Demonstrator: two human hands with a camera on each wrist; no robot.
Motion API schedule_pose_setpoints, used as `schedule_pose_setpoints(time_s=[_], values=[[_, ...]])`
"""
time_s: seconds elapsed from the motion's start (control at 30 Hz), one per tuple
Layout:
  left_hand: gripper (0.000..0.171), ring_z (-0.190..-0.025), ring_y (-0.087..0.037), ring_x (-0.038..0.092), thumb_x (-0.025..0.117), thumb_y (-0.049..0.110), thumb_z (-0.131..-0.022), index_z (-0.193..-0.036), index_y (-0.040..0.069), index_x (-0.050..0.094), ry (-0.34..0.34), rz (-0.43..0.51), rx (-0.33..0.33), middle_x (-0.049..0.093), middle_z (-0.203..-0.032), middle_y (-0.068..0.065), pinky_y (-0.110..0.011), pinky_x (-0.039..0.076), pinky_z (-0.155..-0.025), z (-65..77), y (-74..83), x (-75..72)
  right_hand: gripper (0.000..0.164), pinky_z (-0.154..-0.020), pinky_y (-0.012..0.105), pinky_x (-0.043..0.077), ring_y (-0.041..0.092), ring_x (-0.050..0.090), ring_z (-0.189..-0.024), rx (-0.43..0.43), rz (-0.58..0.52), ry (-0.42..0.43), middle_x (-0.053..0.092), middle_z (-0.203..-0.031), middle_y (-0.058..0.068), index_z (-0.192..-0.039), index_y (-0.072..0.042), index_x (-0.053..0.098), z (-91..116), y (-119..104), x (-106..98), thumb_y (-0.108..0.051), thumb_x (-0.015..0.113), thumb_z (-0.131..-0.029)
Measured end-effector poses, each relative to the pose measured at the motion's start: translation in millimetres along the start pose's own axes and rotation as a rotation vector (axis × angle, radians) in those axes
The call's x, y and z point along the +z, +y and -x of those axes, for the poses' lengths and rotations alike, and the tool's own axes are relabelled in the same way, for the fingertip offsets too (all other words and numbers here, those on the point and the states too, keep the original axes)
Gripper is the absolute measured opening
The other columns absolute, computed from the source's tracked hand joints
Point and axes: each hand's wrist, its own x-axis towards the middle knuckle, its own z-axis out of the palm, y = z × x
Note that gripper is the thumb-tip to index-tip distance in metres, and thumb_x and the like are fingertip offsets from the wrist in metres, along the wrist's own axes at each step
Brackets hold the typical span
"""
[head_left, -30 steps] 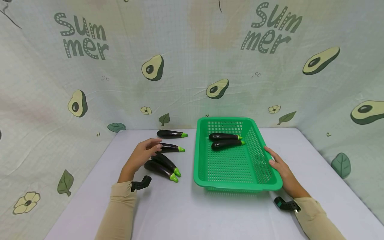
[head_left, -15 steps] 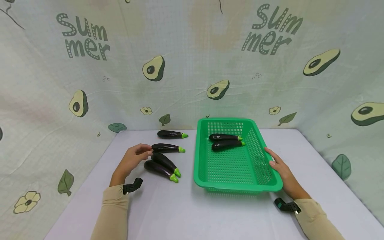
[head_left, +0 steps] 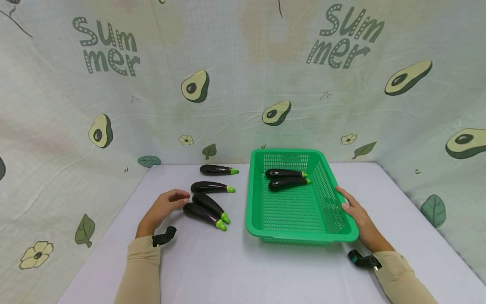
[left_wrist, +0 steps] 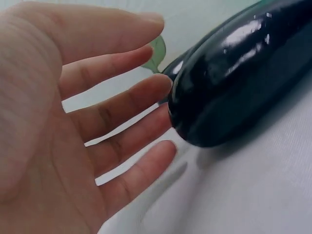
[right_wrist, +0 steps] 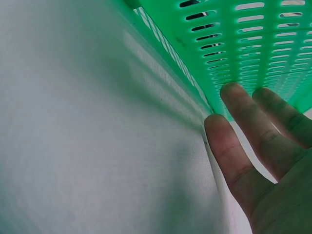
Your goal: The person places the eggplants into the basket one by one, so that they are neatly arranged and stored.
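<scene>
My left hand (head_left: 162,211) hovers at the rounded ends of several dark eggplants, its fingers spread and loosely bent, with nothing in them. Closest are the front eggplant (head_left: 201,213) and the one lying against it (head_left: 209,205). Farther back lie two more, a middle eggplant (head_left: 210,187) and a rear eggplant (head_left: 216,169). An eggplant's glossy end (left_wrist: 234,83) is right at the fingertips in the left wrist view. My right hand (head_left: 358,217) holds the right rim of a green plastic basket (head_left: 303,237), thumb over the rim, other fingers along the slotted outer wall (right_wrist: 248,44).
Inside the basket, toward its back, two eggplants (head_left: 286,182) lie side by side. The white-covered table (head_left: 228,270) ends at a printed cloth backdrop (head_left: 235,84). Each wrist carries a black camera mount (head_left: 164,237).
My left hand has drawn back left and toward me, away from the middle eggplant, uncovering its rounded end. My right hand and the basket stay in place.
</scene>
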Motion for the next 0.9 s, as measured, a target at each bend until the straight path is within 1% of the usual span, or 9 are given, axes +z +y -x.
schedule_pose_setpoints(time_s=[0.27, 0.47, 0.57, 0.67, 0.77, 0.9], values=[[0.045, -0.115, -0.024, 0.057, 0.072, 0.026, -0.095, -0.131, 0.0, 0.06, -0.068, 0.01, 0.022, 0.061, -0.129, -0.018, -0.029, 0.049, -0.093, 0.1, -10.1, -2.1, 0.053, -0.09, 0.013, 0.031, 0.003, 0.026, -0.131, -0.004, -0.017, -0.009, 0.008, -0.164, 0.021, -0.162, -0.026, 0.018, -1, 0, 0, -0.03, 0.03, -0.111], [0.047, -0.116, -0.023, 0.057, 0.071, 0.025, -0.096, -0.133, 0.0, 0.059, -0.093, 0.011, 0.013, 0.062, -0.128, -0.016, -0.029, 0.048, -0.095, -1.7, -15.2, -2.3, 0.053, -0.089, 0.014, 0.033, 0.005, 0.028, -0.129, -0.002, -0.017, -0.012, 0.009, -0.163, 0.02, -0.162, -0.027, 0.018, -1, 0, -1, -0.03, 0.03, -0.111], [0.047, -0.12, -0.025, 0.055, 0.071, 0.025, -0.095, -0.134, 0.002, 0.059, -0.103, 0.006, 0.004, 0.062, -0.13, -0.014, -0.033, 0.044, -0.099, -0.8, -15.8, -3.1, 0.053, -0.089, 0.013, 0.031, 0.004, 0.026, -0.13, -0.004, -0.009, -0.009, 0.009, -0.164, 0.02, -0.162, -0.026, 0.018, -1, 0, -1, -0.03, 0.03, -0.111], [0.048, -0.125, -0.029, 0.051, 0.072, 0.025, -0.095, -0.135, 0.004, 0.059, -0.114, -0.001, -0.007, 0.06, -0.133, -0.013, -0.042, 0.038, -0.105, 1.1, -15.2, -3.4, 0.053, -0.089, 0.013, 0.03, 0.002, 0.024, -0.131, -0.008, -0.003, -0.006, 0.009, -0.164, 0.019, -0.162, -0.026, 0.018, 0, 0, -1, -0.03, 0.03, -0.111], [0.049, -0.129, -0.031, 0.048, 0.072, 0.027, -0.094, -0.137, 0.005, 0.058, -0.128, -0.019, -0.015, 0.058, -0.136, -0.013, -0.048, 0.033, -0.108, 2.8, -14.5, -3.6, 0.053, -0.089, 0.012, 0.03, 0.001, 0.023, -0.132, -0.01, 0.001, -0.003, 0.009, -0.164, 0.018, -0.162, -0.026, 0.018, 0, 0, -1, -0.03, 0.03, -0.111], [0.053, -0.129, -0.032, 0.048, 0.075, 0.027, -0.092, -0.138, 0.005, 0.057, -0.143, -0.027, -0.032, 0.057, -0.137, -0.013, -0.049, 0.033, -0.108, 3.3, -13.1, -3.3, 0.053, -0.09, 0.012, 0.029, 0.002, 0.024, -0.132, -0.011, -0.001, -0.003, 0.009, -0.164, 0.018, -0.162, -0.026, 0.018, 0, 0, -1, -0.029, 0.03, -0.111]])
